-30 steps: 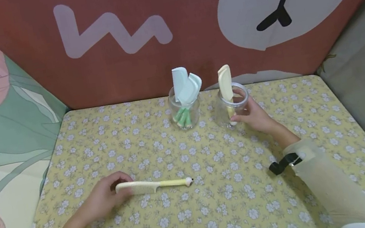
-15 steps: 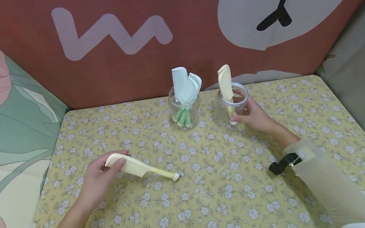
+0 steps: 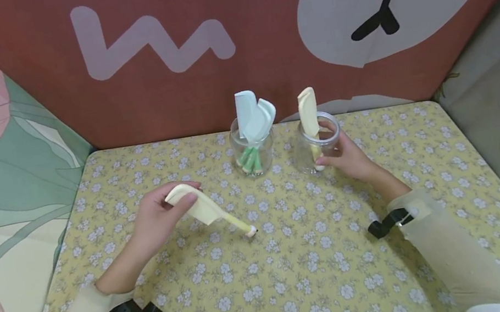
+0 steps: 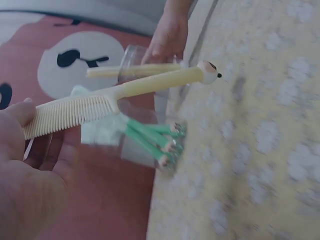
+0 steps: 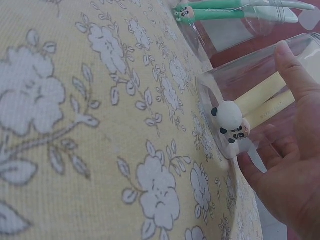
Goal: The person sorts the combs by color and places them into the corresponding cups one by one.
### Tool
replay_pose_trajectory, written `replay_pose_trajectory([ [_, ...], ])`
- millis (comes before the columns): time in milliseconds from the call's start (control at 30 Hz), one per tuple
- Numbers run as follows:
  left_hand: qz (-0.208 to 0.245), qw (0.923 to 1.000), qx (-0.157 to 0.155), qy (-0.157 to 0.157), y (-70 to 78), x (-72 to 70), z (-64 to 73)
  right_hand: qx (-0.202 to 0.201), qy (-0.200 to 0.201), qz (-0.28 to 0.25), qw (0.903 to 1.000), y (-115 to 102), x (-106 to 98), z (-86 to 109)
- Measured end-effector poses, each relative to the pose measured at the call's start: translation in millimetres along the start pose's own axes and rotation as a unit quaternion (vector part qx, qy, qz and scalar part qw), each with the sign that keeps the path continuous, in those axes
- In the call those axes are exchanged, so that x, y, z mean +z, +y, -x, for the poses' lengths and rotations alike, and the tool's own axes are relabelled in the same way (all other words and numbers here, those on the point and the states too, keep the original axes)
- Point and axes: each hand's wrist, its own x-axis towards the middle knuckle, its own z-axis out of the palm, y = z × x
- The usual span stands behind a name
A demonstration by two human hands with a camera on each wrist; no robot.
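Note:
A pale yellow comb (image 3: 204,207) is pinched at its toothed end by my left hand (image 3: 156,217), above the table. Its yellow handle (image 4: 162,82) slants down to the right in the head view, and the end bears a small animal-head figure (image 4: 209,73). My right hand (image 3: 349,158) grips the side of a clear jar (image 3: 302,156) standing at the back of the table. Inside that jar, yellow combs (image 3: 308,115) stand head up; the right wrist view shows two handles with panda figures (image 5: 231,115) at the bottom.
Left of the gripped jar stands a second clear jar (image 3: 269,157) with several mint-green combs (image 3: 254,122), their green handles (image 4: 150,135) down. A floral yellow cloth (image 3: 273,286) covers the table. A red patterned backdrop (image 3: 264,64) rises right behind the jars.
My left hand has lifted the comb and carried it away from me and slightly right, its handle end now tilting down. The right hand and both jars have stayed put.

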Motion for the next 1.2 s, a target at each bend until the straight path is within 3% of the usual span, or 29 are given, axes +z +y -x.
replay_pose_trajectory([
  [233, -0.008, 0.9990, 0.038, -0.022, 31.8, 18.0, -31.8, 0.011, 0.005, 0.000, 0.9999, -1.0, 0.2, 0.2],
  [433, 0.006, 0.9921, 0.121, -0.031, 63.9, 32.9, -62.5, 0.008, 0.004, -0.002, 1.0000, 0.0, 1.1, -1.1],
  [633, 0.020, 0.9796, 0.200, -0.011, 93.6, 49.2, -90.9, 0.011, 0.004, 0.000, 0.9999, -1.5, 1.3, -0.8],
  [900, 0.014, 0.9773, 0.210, 0.029, 120.8, 80.9, -118.9, 0.005, 0.001, 0.005, 1.0000, 0.3, -0.5, -0.3],
  [1200, 0.028, 0.9788, 0.196, 0.053, 131.6, 114.0, -152.3, 0.014, 0.000, 0.011, 0.9998, -1.2, -0.5, -1.2],
])
